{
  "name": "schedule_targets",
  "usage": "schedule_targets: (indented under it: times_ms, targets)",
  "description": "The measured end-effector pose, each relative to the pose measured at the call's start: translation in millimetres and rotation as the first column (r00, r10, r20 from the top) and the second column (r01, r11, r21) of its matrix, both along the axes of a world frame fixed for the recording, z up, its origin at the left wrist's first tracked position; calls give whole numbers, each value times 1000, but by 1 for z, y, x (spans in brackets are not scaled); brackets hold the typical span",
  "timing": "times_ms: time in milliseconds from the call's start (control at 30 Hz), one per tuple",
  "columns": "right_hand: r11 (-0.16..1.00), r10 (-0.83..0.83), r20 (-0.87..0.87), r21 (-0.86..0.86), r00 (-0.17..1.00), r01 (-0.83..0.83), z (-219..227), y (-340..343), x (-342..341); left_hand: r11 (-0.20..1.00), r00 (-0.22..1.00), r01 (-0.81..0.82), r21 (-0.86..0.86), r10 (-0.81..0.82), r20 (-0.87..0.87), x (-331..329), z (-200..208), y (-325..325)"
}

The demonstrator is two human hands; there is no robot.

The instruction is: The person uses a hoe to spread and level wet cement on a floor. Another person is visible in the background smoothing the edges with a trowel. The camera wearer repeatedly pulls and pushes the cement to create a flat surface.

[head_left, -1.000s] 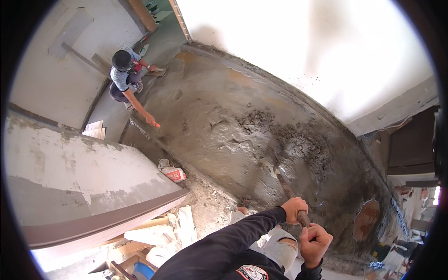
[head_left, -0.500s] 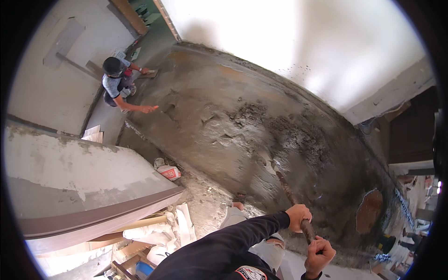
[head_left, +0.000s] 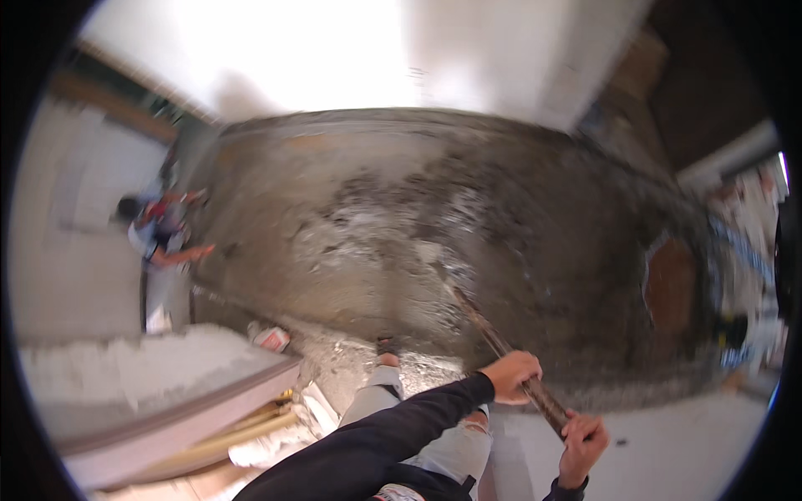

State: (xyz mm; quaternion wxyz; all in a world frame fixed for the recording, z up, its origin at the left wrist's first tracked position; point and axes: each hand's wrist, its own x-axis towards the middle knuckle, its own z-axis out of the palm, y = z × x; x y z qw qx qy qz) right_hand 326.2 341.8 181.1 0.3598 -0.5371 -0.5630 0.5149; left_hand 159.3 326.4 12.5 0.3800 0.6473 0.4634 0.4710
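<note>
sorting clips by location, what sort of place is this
Probably a building site or a room being renovated: wet-looking mortar spreads wide, the wall at lower left is patchily coated, and a long pole reaches down to the mortar.

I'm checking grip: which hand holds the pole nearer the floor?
The left hand: it grips the pole nearer the floor; the right hand holds nearer its top.
</note>
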Motion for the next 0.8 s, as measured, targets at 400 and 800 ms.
schedule_targets:
  times_ms: [400,800]
  targets:
    - [950,91,410,-309,907,44,-150,128,212,663,789,-564,-493,257,-558,19,-299,-11]
    - [834,509,851,-525,-129,-171,-273,128,287,760,657,68,-646,-521,-544,15,-464,88]
